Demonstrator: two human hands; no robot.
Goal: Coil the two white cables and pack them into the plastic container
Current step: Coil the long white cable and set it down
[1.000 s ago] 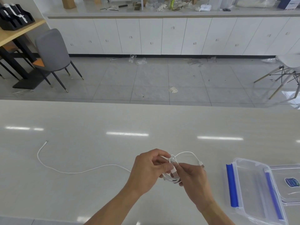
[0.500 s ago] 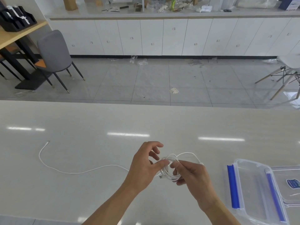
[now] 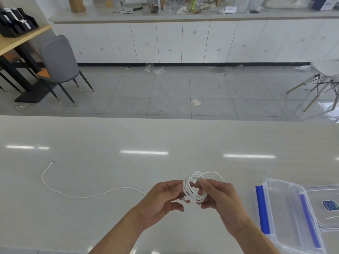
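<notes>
Head view, only one I'm getting: I'm seeing both hands raised just above the pale bench (image 3: 91,226), low centre of frame. The left hand (image 3: 161,202) is curling its fingers and pinching the left side of a coiled white cable (image 3: 194,187), thumb pressing near the plug end at the bottom of the coil. The right hand (image 3: 218,197) is gripping the coil's right side, fingers curled round the loops, index finger hooking over the top. The coil is sitting between the two hands in several tight loops, standing roughly upright and facing me, with one loose strand arcing out from the top toward the right, behind the right hand. The second white cable (image 3: 77,195) is lying uncoiled on the bench to the left, snaking from its small plug end at far left round toward the left hand; its near end is hiding behind that hand, so I cannot tell whether it is touching anything there. The clear plastic container (image 3: 286,233) is sitting open on the bench at the right, near the right hand but apart from it, blue clips along its long sides, and its clear lid (image 3: 322,195) is lying just beside it at the frame edge, with a blue sticker.
</notes>
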